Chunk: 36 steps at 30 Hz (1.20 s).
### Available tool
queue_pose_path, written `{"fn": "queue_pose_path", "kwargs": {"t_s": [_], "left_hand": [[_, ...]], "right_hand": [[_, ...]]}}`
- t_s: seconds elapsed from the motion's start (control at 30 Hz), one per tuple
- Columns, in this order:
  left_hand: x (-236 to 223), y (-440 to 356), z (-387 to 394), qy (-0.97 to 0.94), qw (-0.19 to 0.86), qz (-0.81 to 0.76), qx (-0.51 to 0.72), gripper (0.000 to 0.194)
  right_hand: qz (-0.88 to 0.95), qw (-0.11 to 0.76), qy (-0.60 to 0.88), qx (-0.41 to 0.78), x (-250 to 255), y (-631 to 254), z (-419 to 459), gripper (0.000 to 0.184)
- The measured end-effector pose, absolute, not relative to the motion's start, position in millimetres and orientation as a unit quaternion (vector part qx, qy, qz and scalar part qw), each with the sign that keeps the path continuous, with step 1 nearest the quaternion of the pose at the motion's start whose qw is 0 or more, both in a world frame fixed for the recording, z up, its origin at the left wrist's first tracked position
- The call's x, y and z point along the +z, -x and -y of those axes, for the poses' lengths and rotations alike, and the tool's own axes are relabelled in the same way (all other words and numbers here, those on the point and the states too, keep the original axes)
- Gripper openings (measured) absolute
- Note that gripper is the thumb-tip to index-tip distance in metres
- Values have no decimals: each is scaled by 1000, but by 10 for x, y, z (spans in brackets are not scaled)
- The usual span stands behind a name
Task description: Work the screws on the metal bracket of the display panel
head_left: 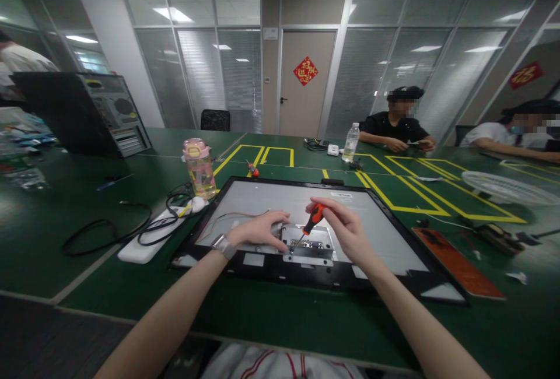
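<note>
My right hand is closed round the red-and-black handle of a screwdriver. Its shaft slants down to the left, the tip at the left part of a silver metal bracket. Around the left end of that bracket, my left hand has its thumb near the screwdriver tip and its fingers on the far side. The bracket sits at the middle of a large flat panel with a grey back and black frame, which lies on the green table. A grey watch is on my left wrist.
Left of the panel are a white power strip with black cables and a drink bottle. A computer case stands farther left. An orange-brown board lies on the right. Two people sit across the table, near a water bottle.
</note>
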<state>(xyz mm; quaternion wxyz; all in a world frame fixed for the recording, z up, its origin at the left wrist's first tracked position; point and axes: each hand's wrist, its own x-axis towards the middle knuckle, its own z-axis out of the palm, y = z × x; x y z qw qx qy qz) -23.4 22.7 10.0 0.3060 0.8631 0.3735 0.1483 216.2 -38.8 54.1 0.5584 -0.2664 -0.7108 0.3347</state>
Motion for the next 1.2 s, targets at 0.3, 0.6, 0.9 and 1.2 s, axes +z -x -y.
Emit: {"fn": "queue_pose_path", "kwargs": {"t_s": [0.3, 0.6, 0.9, 1.2], "left_hand": [[131, 219, -204, -859, 309, -376, 157, 73], [92, 216, -220, -865, 297, -372, 161, 71], [95, 222, -217, -862, 304, -372, 161, 72], [83, 231, -219, -854, 320, -375, 167, 73]], "right_hand": [[727, 519, 239, 380, 528, -2172, 393, 29], [761, 562, 312, 94, 474, -2143, 386, 29], [782, 545, 292, 77, 426, -2116, 409, 42], [781, 548, 288, 86, 453, -2107, 437, 38]]}}
